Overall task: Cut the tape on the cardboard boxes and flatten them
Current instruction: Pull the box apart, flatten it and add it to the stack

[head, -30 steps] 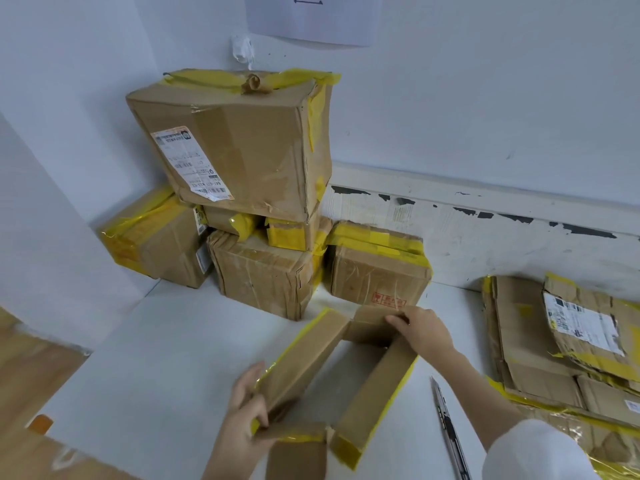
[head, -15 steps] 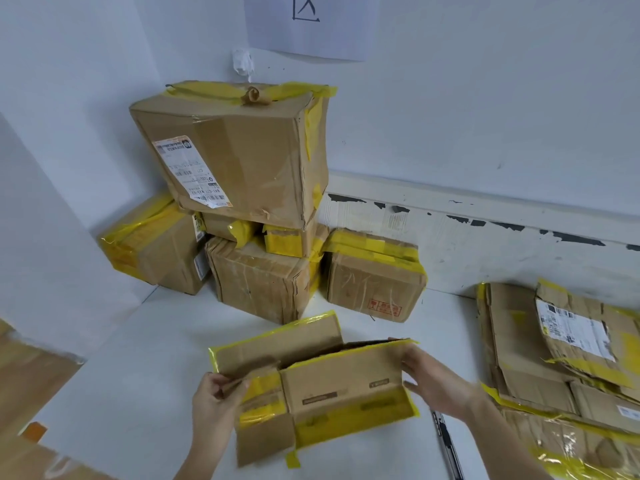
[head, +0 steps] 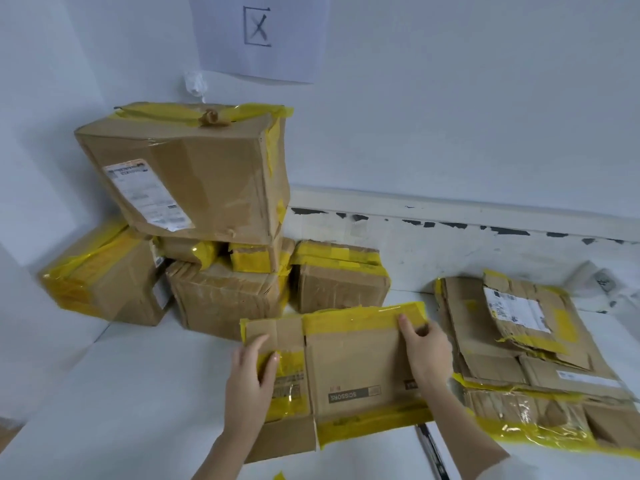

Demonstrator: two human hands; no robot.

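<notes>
Flat box [head: 356, 362] on table, under both hands, L [head: 251, 377] & R [head: 427, 351].

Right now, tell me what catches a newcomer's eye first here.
Front and centre, both hands, left hand and right hand, press a flattened brown cardboard box with yellow tape onto the white table. Behind it, taped brown boxes stacked against the wall rise at left. A pile of flattened cardboard lies at right.

White walls [head: 450, 98]; paper sheet [head: 263, 36] with boxed X taped up; chipped baseboard [head: 485, 233]; white table [head: 121, 393].
</notes>
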